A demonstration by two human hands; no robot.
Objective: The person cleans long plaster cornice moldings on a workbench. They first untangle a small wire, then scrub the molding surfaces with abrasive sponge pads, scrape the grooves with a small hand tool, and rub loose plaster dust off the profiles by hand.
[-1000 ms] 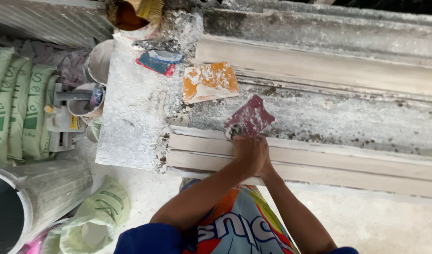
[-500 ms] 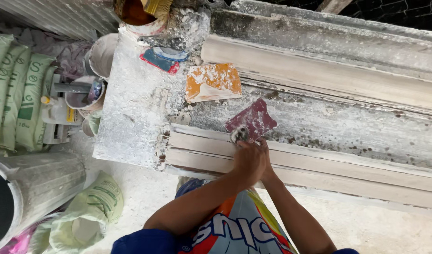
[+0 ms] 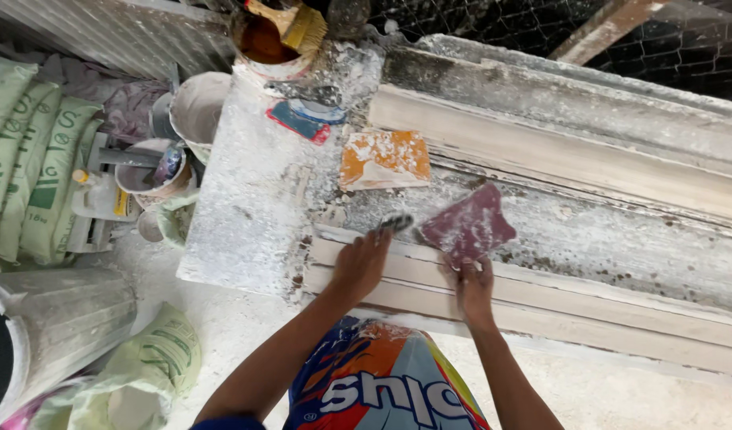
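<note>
A long white plaster moulding (image 3: 589,299) runs across the middle of the frame from centre to lower right, lying on a plaster-crusted workbench (image 3: 246,215). The step in hand looks like smoothing the moulding's near edge; the next move seems to call for steady pressure along the ridge. At the far left, green-and-white sacks (image 3: 19,159) stand upright, with a green bag (image 3: 151,370) slumped at lower left. An orange square pad (image 3: 384,159) lies upper centre, a small red-and-blue flat piece (image 3: 301,119) beside it. The right hand (image 3: 473,287) grips the lower edge of a maroon scraper card (image 3: 468,227). The left hand (image 3: 362,263) rests on the moulding, fingertips holding a small dark tool (image 3: 396,224).
</note>
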